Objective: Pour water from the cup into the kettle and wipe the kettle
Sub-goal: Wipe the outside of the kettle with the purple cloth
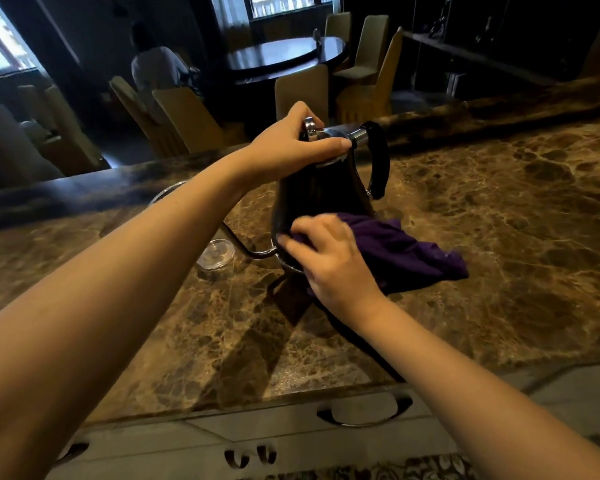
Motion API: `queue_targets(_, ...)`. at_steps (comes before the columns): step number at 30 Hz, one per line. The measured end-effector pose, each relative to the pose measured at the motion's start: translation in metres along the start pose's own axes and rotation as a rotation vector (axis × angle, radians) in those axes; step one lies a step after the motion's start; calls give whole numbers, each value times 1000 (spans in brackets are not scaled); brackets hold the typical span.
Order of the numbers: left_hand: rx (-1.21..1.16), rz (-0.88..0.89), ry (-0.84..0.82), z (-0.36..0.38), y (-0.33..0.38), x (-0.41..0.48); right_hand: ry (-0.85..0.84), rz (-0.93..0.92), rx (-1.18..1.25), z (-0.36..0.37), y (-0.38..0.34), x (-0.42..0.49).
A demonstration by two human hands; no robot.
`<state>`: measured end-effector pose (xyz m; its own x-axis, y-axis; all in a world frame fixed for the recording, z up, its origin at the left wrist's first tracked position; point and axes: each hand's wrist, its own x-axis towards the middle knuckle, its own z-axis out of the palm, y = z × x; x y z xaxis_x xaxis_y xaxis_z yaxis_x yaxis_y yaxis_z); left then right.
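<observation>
A dark, shiny kettle (321, 190) with a black handle on its right side stands on the brown marble counter (499, 237). Its thin gooseneck spout curves out low on the left. My left hand (291, 147) grips the kettle's top around the lid and its metal knob. My right hand (329, 258) presses a purple cloth (406, 254) against the lower front of the kettle body. The cloth trails onto the counter to the right. A clear glass cup (217, 254) stands on the counter left of the kettle, near the spout tip.
A thin metal ring or glass rim (165, 192) shows behind my left forearm. Drawers with dark handles (364, 410) run below the counter's near edge. Beyond the counter are covered chairs, a round dark table (284, 57) and a person in white.
</observation>
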<state>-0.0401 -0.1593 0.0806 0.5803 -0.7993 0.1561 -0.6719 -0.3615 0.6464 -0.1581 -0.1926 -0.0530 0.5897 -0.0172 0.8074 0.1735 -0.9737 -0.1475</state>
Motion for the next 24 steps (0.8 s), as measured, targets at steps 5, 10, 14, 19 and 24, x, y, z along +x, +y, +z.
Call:
queue_targets(5, -16, 2, -54, -3, -1, 0, -324, -150, 5, -4, 7, -36)
queue_targets(10, -31, 8, -101, -5, 1, -1, -529, 88, 73, -53, 47, -51)
queue_targets(14, -63, 34, -162, -7, 2, 0, -483, 286, -236, -101, 90, -71)
queue_targets(19, -92, 73, -219, -4, 5, 10, -522, 532, -318, -118, 117, -81)
queue_targets(24, -48, 95, -249, -5, 7, 19, -399, 656, -250, -118, 125, -79)
